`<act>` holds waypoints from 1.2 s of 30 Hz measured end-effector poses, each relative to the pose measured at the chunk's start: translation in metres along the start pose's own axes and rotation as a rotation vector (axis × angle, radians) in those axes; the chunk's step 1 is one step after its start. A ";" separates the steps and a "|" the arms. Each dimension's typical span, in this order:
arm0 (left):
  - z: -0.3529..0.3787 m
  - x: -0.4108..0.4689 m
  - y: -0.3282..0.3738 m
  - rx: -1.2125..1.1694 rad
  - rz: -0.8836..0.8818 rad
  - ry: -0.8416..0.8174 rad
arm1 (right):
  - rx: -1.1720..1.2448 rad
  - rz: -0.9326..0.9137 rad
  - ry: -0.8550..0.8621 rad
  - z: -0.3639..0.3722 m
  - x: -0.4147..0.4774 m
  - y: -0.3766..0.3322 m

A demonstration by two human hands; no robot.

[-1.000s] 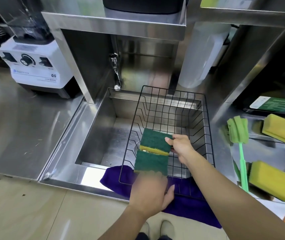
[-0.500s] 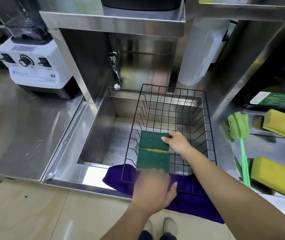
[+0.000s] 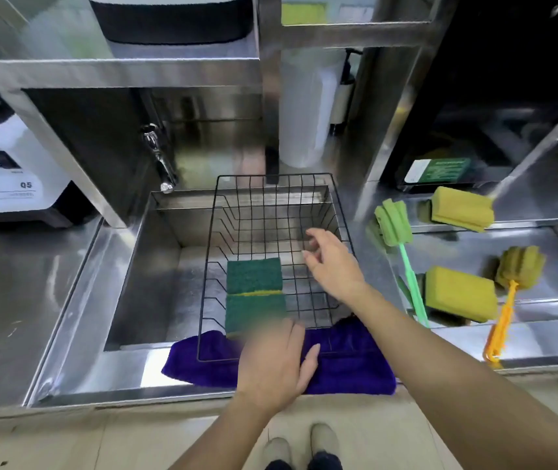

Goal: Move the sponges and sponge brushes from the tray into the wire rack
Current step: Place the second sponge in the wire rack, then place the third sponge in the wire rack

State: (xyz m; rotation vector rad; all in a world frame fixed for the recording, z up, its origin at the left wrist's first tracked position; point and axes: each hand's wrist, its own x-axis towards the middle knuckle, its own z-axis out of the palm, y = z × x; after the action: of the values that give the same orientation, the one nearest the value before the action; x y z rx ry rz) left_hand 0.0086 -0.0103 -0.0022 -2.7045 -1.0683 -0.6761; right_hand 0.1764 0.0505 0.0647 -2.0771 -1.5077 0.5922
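Head view: two green sponges (image 3: pixel 254 293) lie in the wire rack (image 3: pixel 336 212); the left hand (image 3: pixel 275 364) grips the nearer, the right hand (image 3: pixel 333 266) hangs spread, empty. Next (I'd guess) the tray (image 3: pixel 541 337) at three o'clock.

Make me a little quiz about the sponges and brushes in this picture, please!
1. True or false: the right hand is gripping a sponge.
2. How many sponges lie in the wire rack? A) none B) two C) four
3. Fill in: the brush lying in the tray with a yellow head has an ______ handle.

Key
1. False. It is open above the rack, touching no sponge.
2. B. The far green sponge and the near green sponge, which the left hand reaches.
3. Orange. The other brush is green.
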 end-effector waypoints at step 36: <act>0.014 0.031 0.063 -0.090 0.106 -0.116 | -0.172 0.397 0.248 -0.134 -0.043 0.127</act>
State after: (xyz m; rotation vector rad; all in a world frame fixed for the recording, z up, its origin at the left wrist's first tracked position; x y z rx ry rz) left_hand 0.0766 -0.0334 0.0007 -2.8856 -0.9316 -0.5689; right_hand 0.3390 -0.0423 0.0918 -2.5018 -1.0453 0.3324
